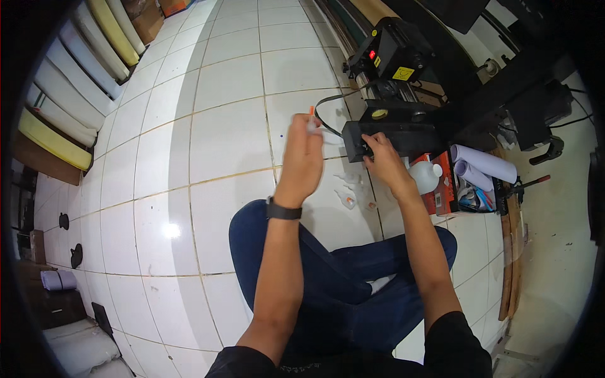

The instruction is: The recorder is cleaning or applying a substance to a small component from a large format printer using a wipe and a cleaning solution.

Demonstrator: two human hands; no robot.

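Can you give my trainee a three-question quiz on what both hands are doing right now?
1. True or false: the right hand rests on the black machine.
2. What does the left hand hold up? A) a small tube with an orange tip B) a hammer C) a paper roll
3. What is strapped on the left wrist?

Key: 1 true. 2 A. 3 a black watch.

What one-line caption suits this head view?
Seated on a tiled floor, left hand raises a small orange-tipped bottle; right hand steadies a black machine.
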